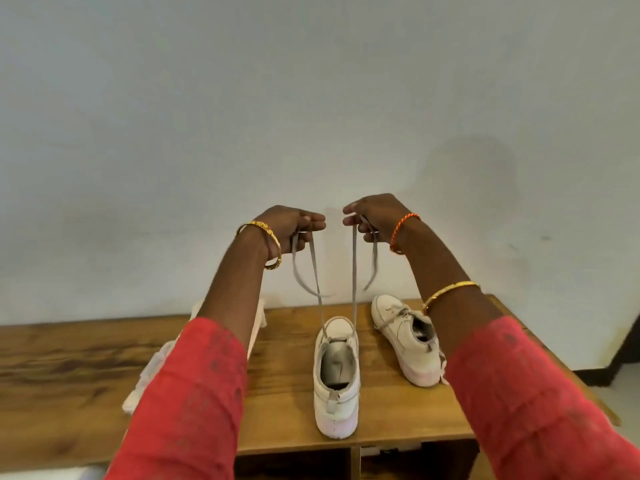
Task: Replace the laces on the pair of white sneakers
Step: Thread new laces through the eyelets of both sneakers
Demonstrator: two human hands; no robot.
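Above the near sneaker (pixel 336 375), the left hand (pixel 289 226) and right hand (pixel 372 216) each pinch a lace (pixel 354 271) end taut; uneven pulling could strip it from the eyelets.

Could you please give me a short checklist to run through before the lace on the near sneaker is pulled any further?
1. Left hand holds one end of the lace: ok.
2. Right hand holds the other end: ok.
3. Both ends raised to an even height: ok.
4. Near sneaker upright on the wooden table: ok.
5. Lace passes through the front eyelets: cannot tell.
6. Far sneaker clear of the pulled lace: ok.
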